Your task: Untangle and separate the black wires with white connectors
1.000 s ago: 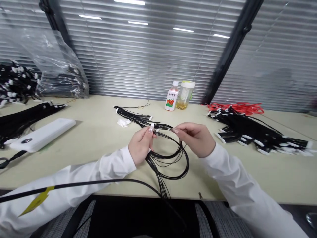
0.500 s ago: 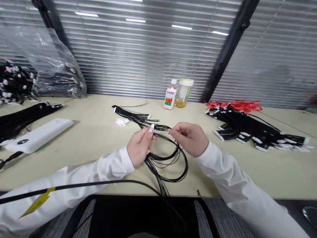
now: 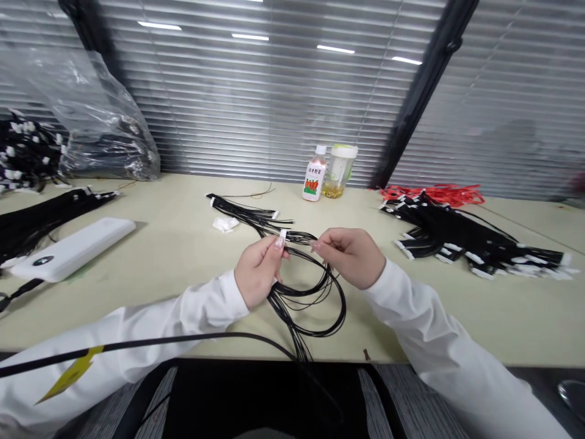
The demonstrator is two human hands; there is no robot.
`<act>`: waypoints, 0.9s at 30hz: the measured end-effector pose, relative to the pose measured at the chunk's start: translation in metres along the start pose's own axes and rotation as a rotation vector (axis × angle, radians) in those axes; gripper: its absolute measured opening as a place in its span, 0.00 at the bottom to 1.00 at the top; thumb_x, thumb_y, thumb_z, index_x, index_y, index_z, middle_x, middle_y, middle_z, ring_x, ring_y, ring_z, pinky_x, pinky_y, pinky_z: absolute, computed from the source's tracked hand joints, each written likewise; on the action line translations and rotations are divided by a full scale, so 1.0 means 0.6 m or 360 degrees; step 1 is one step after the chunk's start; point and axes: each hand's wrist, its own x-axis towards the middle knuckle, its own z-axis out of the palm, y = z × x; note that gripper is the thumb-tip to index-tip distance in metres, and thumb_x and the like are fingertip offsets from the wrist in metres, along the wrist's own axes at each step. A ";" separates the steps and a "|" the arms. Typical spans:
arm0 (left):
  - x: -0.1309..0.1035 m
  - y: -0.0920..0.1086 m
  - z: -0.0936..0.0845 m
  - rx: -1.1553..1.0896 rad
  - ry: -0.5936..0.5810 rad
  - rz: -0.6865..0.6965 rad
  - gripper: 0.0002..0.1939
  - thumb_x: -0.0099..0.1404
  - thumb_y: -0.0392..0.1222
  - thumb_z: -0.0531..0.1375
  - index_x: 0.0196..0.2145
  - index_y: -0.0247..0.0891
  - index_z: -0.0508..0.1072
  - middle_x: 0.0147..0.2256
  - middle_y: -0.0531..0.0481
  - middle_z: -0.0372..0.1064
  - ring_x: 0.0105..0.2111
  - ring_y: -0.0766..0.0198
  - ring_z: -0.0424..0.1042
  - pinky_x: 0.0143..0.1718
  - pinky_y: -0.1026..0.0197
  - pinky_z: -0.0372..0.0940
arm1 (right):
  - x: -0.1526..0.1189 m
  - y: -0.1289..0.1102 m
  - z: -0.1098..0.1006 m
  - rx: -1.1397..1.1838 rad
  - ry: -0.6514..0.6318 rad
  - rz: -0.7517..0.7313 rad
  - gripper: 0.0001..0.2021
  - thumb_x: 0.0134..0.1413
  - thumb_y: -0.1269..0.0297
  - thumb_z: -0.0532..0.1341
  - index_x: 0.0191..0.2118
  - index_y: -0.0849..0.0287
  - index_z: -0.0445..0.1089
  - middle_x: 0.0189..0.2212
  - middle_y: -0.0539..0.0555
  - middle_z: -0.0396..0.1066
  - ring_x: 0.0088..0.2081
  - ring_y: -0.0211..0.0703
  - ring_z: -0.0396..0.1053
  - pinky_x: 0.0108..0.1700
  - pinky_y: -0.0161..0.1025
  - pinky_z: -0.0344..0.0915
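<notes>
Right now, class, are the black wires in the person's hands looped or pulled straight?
Looped: the black wires curve round in rings beside the left hand, tabletop showing through.
</notes>
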 end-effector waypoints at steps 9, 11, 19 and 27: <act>0.002 0.002 -0.001 0.0071 -0.0013 -0.0009 0.19 0.58 0.54 0.47 0.23 0.36 0.62 0.12 0.57 0.55 0.13 0.73 0.57 0.16 0.69 0.55 | -0.002 -0.006 -0.004 0.0176 -0.0090 0.0026 0.17 0.45 0.54 0.55 0.21 0.65 0.63 0.13 0.47 0.54 0.18 0.27 0.49 0.20 0.29 0.48; 0.002 -0.001 -0.001 0.0088 -0.0041 0.0003 0.18 0.59 0.54 0.46 0.24 0.36 0.62 0.11 0.57 0.54 0.13 0.72 0.57 0.17 0.69 0.55 | -0.001 -0.006 -0.002 0.0201 -0.0105 0.0038 0.16 0.45 0.54 0.54 0.21 0.65 0.64 0.13 0.47 0.54 0.18 0.28 0.49 0.20 0.29 0.49; -0.001 -0.011 0.000 0.0135 -0.0202 0.0086 0.18 0.60 0.51 0.45 0.23 0.36 0.62 0.11 0.57 0.55 0.14 0.72 0.58 0.19 0.69 0.55 | 0.004 0.008 0.017 0.0131 -0.0093 -0.0037 0.15 0.48 0.57 0.52 0.22 0.64 0.61 0.14 0.46 0.53 0.19 0.27 0.48 0.21 0.27 0.48; 0.023 -0.010 -0.001 -0.0049 0.0072 -0.0128 0.20 0.57 0.55 0.47 0.23 0.35 0.63 0.10 0.57 0.53 0.12 0.73 0.54 0.15 0.70 0.52 | 0.010 0.014 0.007 -0.0099 0.0164 -0.0171 0.10 0.46 0.59 0.56 0.28 0.62 0.64 0.16 0.46 0.59 0.18 0.27 0.52 0.23 0.27 0.51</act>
